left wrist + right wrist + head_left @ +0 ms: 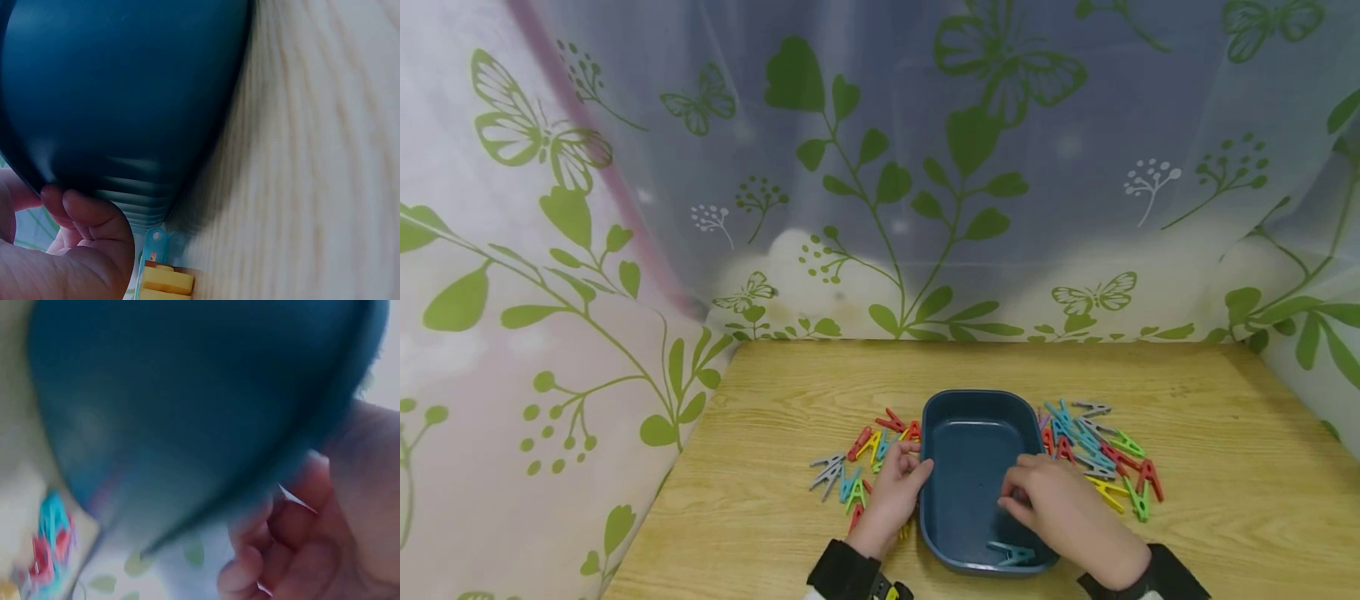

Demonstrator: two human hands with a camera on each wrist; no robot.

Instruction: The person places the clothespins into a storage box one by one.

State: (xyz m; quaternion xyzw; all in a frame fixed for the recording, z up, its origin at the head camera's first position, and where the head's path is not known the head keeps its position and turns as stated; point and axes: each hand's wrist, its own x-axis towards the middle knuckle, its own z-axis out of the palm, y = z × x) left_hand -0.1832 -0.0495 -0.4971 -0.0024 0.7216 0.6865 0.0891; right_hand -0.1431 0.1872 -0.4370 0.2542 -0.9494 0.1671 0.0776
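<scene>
A dark blue plastic tub (pixel 973 467) stands on the wooden table, with one teal clothespin (pixel 1011 553) lying inside at its near end. My left hand (pixel 895 487) holds the tub's left rim, thumb at the edge and bent fingers against the outer wall, as the left wrist view also shows the hand (pixel 81 244). Over the right side of the tub hovers my right hand (pixel 1056 504), fingers loosely bent. In the blurred right wrist view nothing shows between the fingers of that hand (pixel 294 544).
Coloured clothespins (pixel 1097 450) lie in a loose pile right of the tub. Another scatter of clothespins (pixel 850 475) lies to its left, partly behind the left hand. A patterned curtain (pixel 880 208) borders the wooden table (pixel 1225 433) at the back and sides.
</scene>
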